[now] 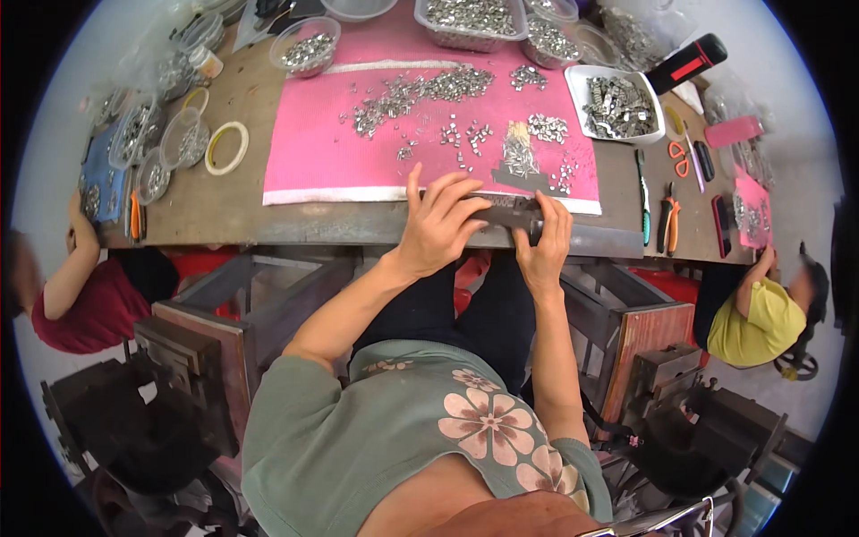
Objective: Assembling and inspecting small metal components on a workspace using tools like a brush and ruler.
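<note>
My left hand point(440, 222) and my right hand point(544, 243) are closed on a dark, narrow metal block point(514, 215) at the front edge of the table. The left fingers press on its left end, with the index finger raised; the right hand grips its right end. Small silvery parts seem to sit in a row along its top, too small to name. Just beyond lies a flat grey plate point(522, 182), with thin silvery pins point(519, 154) heaped at it. A pink mat point(309, 134) beneath carries a long pile of small metal pieces point(420, 94) and smaller clusters.
At the right, a white tray point(660, 125) of metal parts stands near orange-handled pliers point(669, 219), a screwdriver point(642, 192) and scissors point(679, 161). Tubs of parts point(309, 46) line the back. A tape roll point(226, 148) lies left. Co-workers sit at both sides.
</note>
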Available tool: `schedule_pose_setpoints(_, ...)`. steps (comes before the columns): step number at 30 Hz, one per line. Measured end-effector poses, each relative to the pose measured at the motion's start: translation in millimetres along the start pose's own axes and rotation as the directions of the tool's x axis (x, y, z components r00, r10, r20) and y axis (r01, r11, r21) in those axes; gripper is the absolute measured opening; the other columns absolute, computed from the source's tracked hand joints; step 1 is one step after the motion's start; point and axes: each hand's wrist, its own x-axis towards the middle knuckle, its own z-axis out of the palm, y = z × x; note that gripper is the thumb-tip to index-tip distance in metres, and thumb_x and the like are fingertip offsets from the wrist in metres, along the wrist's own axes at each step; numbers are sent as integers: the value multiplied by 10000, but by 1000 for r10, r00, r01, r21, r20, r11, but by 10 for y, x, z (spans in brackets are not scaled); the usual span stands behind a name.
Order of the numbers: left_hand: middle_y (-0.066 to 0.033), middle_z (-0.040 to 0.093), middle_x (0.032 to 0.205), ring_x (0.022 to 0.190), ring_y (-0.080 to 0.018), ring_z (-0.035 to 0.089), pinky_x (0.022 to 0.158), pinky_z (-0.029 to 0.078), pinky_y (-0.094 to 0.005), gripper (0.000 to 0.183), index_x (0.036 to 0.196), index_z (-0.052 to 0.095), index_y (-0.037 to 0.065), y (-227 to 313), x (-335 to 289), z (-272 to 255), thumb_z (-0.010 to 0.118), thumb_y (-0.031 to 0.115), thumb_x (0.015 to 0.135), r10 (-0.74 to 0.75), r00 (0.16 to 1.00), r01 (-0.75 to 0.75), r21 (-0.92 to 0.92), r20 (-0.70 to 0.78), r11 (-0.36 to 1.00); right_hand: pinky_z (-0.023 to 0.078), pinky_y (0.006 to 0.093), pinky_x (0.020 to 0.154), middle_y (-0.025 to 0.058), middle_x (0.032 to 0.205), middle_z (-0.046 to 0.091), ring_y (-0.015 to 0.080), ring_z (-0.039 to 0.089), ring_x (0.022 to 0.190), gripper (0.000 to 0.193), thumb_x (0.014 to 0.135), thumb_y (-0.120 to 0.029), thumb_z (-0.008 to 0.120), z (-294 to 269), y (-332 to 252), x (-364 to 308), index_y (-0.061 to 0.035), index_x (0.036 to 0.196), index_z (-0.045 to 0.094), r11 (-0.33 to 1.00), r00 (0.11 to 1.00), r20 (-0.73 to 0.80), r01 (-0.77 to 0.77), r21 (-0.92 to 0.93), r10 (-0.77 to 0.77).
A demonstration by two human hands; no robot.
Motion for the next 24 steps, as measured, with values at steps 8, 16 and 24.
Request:
schedule_pose_setpoints(8, -225, 586, 1340, 1199, -283, 633, 1019, 520, -390, 333, 1350, 462, -53, 4, -603, -644, 391, 160, 1105, -784, 621, 514, -763, 17, 391, 439, 449, 955, 139, 1196, 596, 333, 562, 1121, 528, 801, -184, 830, 6, 7, -8, -40, 1265, 621, 1000, 999, -43, 9, -24, -10)
schedule_pose_setpoints(16, -205, 680, 1199, 1072, -276, 700, 916, 567, -341, 295, 1287, 543, -27, 3, -553, -507, 530, 174, 1071, -667, 648, 650, -724, 369, 230, 410, 429, 977, 91, 1187, 616, 295, 566, 1124, 439, 811, -198, 820, -30, -27, 16, -76, 1205, 669, 1000, 999, -31, -7, 3, 7)
schedule_pose_setpoints(24, -103, 605, 1218, 1153, -318, 522, 1077, 321, -542, 599, 1312, 582, 70, -50, -84, -204, 826, 215, 785, -166, 977, 179, 98, -136, 979, 332, 480, 1082, 28, 964, 684, 217, 617, 994, 215, 867, -135, 746, -129, -38, 319, -91, 1074, 712, 982, 987, 19, 160, -104, -158)
